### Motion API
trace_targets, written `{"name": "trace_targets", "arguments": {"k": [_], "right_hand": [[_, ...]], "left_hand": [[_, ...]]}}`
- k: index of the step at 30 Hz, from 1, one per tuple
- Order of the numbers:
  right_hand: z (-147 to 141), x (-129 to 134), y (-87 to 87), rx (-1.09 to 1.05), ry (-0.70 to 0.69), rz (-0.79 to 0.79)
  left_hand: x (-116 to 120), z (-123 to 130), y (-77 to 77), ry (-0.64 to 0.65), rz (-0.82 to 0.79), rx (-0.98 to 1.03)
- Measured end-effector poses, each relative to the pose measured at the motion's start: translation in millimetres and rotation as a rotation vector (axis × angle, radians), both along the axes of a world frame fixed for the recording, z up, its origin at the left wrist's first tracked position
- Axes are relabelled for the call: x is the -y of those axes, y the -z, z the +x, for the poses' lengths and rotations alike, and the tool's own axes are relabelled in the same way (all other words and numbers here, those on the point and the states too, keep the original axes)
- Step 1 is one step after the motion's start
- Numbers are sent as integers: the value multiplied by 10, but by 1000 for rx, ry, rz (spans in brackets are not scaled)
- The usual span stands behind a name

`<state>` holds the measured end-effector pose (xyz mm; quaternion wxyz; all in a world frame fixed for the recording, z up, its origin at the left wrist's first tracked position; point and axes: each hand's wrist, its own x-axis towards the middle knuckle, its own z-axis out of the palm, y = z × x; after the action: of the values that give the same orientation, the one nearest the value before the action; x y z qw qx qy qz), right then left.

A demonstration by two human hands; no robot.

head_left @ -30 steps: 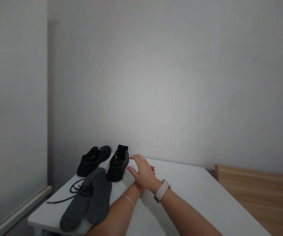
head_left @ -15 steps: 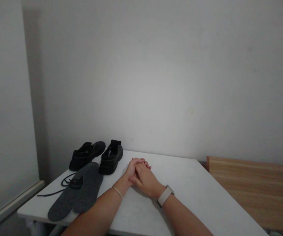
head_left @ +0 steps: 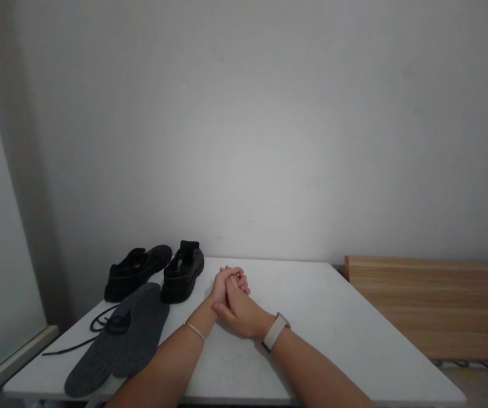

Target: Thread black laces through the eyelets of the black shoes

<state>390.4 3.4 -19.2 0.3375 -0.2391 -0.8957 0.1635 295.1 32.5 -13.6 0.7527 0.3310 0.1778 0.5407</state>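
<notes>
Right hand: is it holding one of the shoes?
No, the right hand is clasped with the left hand, apart from both black shoes.

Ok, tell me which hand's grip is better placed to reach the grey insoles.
Probably the left grip: its forearm passes close alongside the grey insoles, while the right grip lies beyond it. The two are clasped together, so it would need freeing first.

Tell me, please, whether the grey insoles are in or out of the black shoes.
They are out: both insoles lie overlapping on the white table, nearer the camera than the shoes.
</notes>
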Motion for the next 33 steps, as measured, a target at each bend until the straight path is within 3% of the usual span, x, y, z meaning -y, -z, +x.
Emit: {"name": "trace_targets", "arguments": {"k": [33], "right_hand": [[21,8,-23,-22,12,-34]], "left_hand": [[-54,-7,37,-27,-8,-61]]}}
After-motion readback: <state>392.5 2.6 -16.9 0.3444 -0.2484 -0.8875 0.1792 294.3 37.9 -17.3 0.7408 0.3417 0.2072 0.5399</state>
